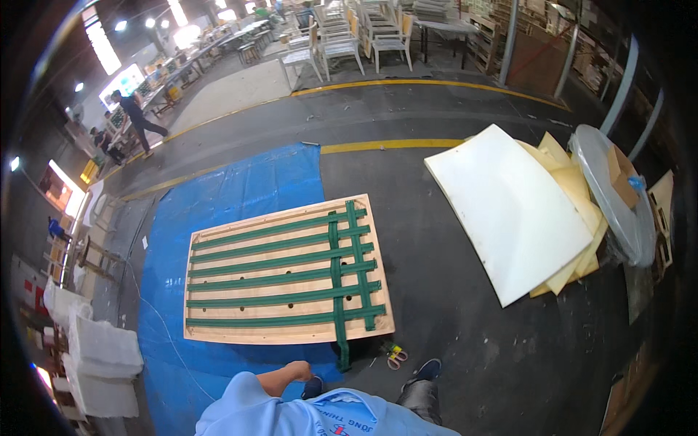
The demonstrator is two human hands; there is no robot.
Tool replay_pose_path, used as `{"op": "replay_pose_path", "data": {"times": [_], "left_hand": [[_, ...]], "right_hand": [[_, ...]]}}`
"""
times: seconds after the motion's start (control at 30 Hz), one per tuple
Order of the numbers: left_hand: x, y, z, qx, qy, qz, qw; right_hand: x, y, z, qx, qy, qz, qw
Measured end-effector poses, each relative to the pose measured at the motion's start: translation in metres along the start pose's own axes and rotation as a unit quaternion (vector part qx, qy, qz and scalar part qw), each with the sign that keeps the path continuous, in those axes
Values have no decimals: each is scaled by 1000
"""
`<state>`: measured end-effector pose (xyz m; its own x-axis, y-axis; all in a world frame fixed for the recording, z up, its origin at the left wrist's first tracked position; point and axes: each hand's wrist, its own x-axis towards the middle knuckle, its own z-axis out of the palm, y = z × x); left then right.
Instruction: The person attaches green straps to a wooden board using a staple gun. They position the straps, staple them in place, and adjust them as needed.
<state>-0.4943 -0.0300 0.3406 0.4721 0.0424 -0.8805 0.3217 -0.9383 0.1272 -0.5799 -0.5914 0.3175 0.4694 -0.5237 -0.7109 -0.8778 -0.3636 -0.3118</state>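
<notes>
A wooden frame lies flat on a blue tarp just in front of my feet. Several green webbing straps run along its length, crossed by two more near its right end; one strap end hangs over the near edge. My left hand is held close to my body at the bottom, fingers curled; whether it holds anything is unclear. My right hand is out of view. Scissors with yellow and red handles lie on the floor by my right shoe.
White foam sheet lies on yellow foam pieces at right, beside a grey round tabletop. White padding stacks sit at left. White chairs stand beyond yellow floor lines. A person walks far left.
</notes>
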Motion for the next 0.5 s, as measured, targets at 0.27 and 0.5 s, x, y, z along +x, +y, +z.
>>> {"op": "replay_pose_path", "data": {"times": [0.27,0.5], "left_hand": [[34,177,-79,-396,203,39,895],[37,254,-105,-350,155,48,923]], "right_hand": [[170,-152,-196,110,14,-78,991],[255,-392,-260,100,81,-279,952]]}}
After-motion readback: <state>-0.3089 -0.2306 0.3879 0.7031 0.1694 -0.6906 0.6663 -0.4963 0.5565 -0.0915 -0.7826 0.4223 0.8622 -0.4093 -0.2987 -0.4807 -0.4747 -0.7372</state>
